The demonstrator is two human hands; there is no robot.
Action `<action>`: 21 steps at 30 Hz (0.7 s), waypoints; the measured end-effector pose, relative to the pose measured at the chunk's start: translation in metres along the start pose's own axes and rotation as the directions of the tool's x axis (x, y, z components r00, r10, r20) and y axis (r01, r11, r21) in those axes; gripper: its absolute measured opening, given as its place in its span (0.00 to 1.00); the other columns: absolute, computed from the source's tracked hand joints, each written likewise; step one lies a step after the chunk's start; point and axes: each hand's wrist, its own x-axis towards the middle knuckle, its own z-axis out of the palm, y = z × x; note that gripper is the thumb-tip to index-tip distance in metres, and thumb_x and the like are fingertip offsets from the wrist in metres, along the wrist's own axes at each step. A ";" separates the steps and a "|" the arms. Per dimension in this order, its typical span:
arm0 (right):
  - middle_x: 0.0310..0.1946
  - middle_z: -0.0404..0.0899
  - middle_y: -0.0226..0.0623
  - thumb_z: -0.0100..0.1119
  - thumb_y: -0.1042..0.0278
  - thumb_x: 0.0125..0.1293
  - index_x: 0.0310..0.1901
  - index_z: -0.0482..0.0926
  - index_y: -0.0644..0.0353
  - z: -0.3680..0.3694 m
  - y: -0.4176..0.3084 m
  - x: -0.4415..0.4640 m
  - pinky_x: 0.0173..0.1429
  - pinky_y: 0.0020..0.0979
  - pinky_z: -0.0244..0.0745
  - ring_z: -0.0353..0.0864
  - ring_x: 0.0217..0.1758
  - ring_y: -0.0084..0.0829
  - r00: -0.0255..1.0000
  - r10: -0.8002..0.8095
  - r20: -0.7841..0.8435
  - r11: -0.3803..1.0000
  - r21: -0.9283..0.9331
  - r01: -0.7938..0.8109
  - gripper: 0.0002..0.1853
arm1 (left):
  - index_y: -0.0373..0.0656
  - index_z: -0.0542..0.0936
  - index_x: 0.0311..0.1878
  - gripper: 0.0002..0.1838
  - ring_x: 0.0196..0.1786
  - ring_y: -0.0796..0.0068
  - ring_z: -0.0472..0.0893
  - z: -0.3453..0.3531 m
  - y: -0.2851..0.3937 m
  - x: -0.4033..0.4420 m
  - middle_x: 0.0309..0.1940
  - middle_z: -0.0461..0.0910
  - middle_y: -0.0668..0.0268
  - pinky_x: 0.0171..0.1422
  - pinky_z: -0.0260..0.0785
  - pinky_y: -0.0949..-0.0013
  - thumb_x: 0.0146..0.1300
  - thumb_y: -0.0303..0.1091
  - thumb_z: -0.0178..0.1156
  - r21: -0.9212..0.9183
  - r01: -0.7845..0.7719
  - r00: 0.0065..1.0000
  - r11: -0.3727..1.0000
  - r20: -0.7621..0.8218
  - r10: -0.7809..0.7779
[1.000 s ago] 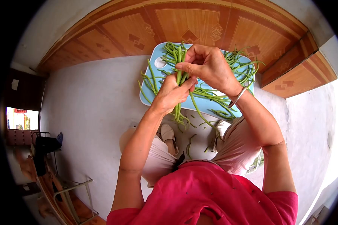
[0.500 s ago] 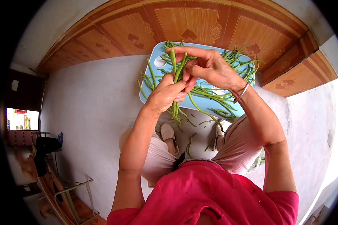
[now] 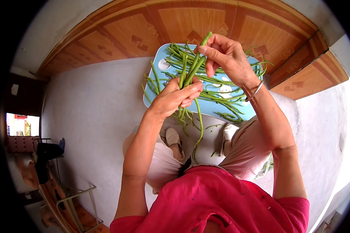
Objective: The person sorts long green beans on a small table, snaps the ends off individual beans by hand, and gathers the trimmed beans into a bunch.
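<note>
Long green beans (image 3: 184, 73) stand up out of my left hand (image 3: 177, 95), whose fingers are wrapped round the bunch. Their lower ends hang beneath that fist toward the floor. My right hand (image 3: 229, 58), with a bangle at the wrist, pinches the upper part of one bean (image 3: 203, 43) between thumb and fingers; this bean slants up to the right from the left fist. Behind and below both hands is a light blue low table (image 3: 210, 108) with rabbit pictures, and many more long beans lie across it.
Bean pieces (image 3: 214, 126) lie on the grey floor (image 3: 93, 105) between my shoes (image 3: 173, 136). A wood-patterned tiled wall (image 3: 124, 37) runs behind the table. At the lower left stands furniture with a metal frame (image 3: 76, 194). A plastic bag shows by my right leg.
My right hand has moved up and to the right, away from my left hand, and now pinches the slanted bean. My left hand has stayed nearly in place round the bunch.
</note>
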 end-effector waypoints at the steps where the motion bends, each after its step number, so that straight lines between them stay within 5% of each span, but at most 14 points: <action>1: 0.22 0.78 0.31 0.59 0.66 0.66 0.35 0.76 0.65 -0.003 -0.001 0.000 0.25 0.19 0.74 0.78 0.20 0.19 1.000 -0.007 -0.021 1.000 0.026 0.007 0.10 | 0.42 0.73 0.41 0.08 0.21 0.91 0.60 -0.001 0.001 -0.001 0.23 0.65 0.76 0.22 0.51 0.84 0.70 0.37 0.53 -0.006 -0.011 1.000 1.000 -0.018 0.011; 9: 0.27 0.79 0.33 0.62 0.68 0.64 0.36 0.77 0.65 -0.025 0.011 0.003 0.31 0.19 0.76 0.80 0.24 0.21 0.988 0.018 -0.151 0.997 0.071 -0.008 0.08 | 0.38 0.72 0.45 0.13 0.20 0.89 0.58 -0.010 0.022 -0.011 0.23 0.65 0.73 0.23 0.51 0.83 0.72 0.40 0.49 -0.027 -0.148 0.973 0.989 -0.184 0.141; 13: 0.37 0.80 0.34 0.61 0.72 0.62 0.40 0.78 0.63 -0.040 0.011 0.002 0.51 0.28 0.77 0.80 0.43 0.27 0.999 -0.012 0.050 0.942 -0.333 0.028 0.06 | 0.36 0.74 0.43 0.10 0.20 0.89 0.60 -0.011 0.019 -0.011 0.21 0.66 0.74 0.22 0.50 0.83 0.69 0.35 0.54 0.125 -0.195 0.949 0.973 -0.227 0.219; 16: 0.38 0.81 0.34 0.65 0.64 0.58 0.42 0.82 0.57 -0.039 0.004 -0.002 0.61 0.41 0.71 0.79 0.48 0.33 0.866 -0.365 0.342 0.370 -0.800 0.472 0.12 | 0.37 0.75 0.42 0.08 0.22 0.88 0.62 -0.008 0.018 -0.011 0.21 0.68 0.73 0.23 0.53 0.82 0.68 0.33 0.56 0.219 -0.189 0.945 0.957 -0.225 0.238; 17: 0.41 0.80 0.34 0.64 0.59 0.58 0.45 0.83 0.52 -0.034 0.002 -0.005 0.70 0.49 0.57 0.76 0.52 0.37 0.846 -0.360 0.394 0.278 -0.820 0.500 0.14 | 0.37 0.75 0.41 0.08 0.23 0.88 0.63 -0.007 0.018 -0.010 0.21 0.68 0.73 0.24 0.55 0.81 0.67 0.32 0.57 0.243 -0.180 0.945 0.953 -0.226 0.236; 21: 0.37 0.80 0.30 0.59 0.61 0.60 0.42 0.83 0.53 -0.015 -0.003 -0.011 0.74 0.54 0.48 0.78 0.48 0.31 0.818 -0.326 0.475 0.108 -0.840 0.531 0.11 | 0.37 0.74 0.43 0.09 0.22 0.89 0.62 -0.006 0.009 -0.007 0.23 0.69 0.72 0.23 0.51 0.83 0.68 0.33 0.56 0.388 -0.236 0.923 0.891 -0.199 0.330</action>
